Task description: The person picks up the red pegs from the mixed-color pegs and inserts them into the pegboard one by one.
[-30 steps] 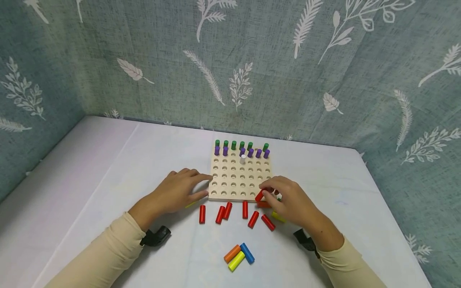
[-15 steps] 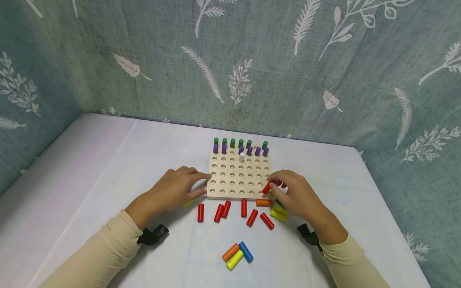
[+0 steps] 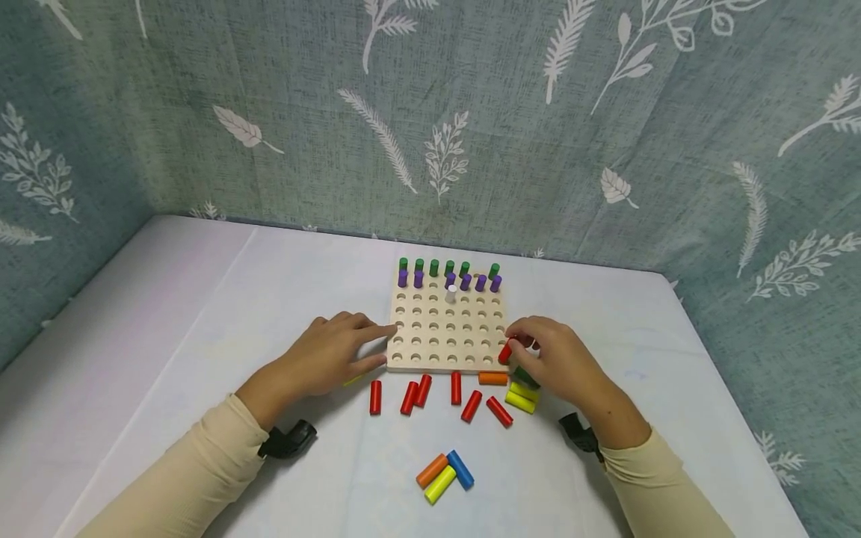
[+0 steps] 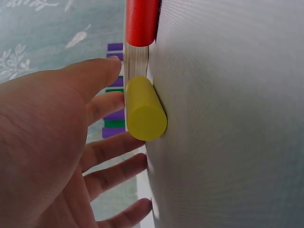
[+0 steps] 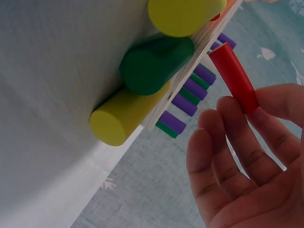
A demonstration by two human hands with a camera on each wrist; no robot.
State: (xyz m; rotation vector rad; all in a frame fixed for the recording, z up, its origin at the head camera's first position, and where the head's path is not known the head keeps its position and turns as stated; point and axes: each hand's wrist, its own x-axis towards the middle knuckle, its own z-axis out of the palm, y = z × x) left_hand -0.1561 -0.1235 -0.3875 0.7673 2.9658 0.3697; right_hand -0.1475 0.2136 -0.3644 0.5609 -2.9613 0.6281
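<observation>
My right hand (image 3: 558,362) pinches a red peg (image 5: 233,76) between thumb and fingers. In the head view it is over the front right corner of the wooden pegboard (image 3: 425,335), the peg tilted. My left hand (image 3: 326,357) has its fingers stretched out, fingertips at the board's left edge. A yellow peg (image 4: 146,111) lies beside that hand, mostly hidden by it in the head view. Green pegs (image 3: 433,267) stand in the back row, purple pegs (image 3: 466,282) in the row before it, and one white peg (image 3: 451,294) nearer the middle.
Several loose red pegs (image 3: 456,388) lie in front of the board. By its front right corner are an orange peg (image 3: 493,379), a green peg (image 5: 152,66) and yellow pegs (image 3: 521,401). Closer to me lie an orange, a yellow and a blue peg (image 3: 460,470).
My right hand has moved right along the board's front with the red peg, from over the orange peg to the front right corner. The left hand has stayed at the board's left edge.
</observation>
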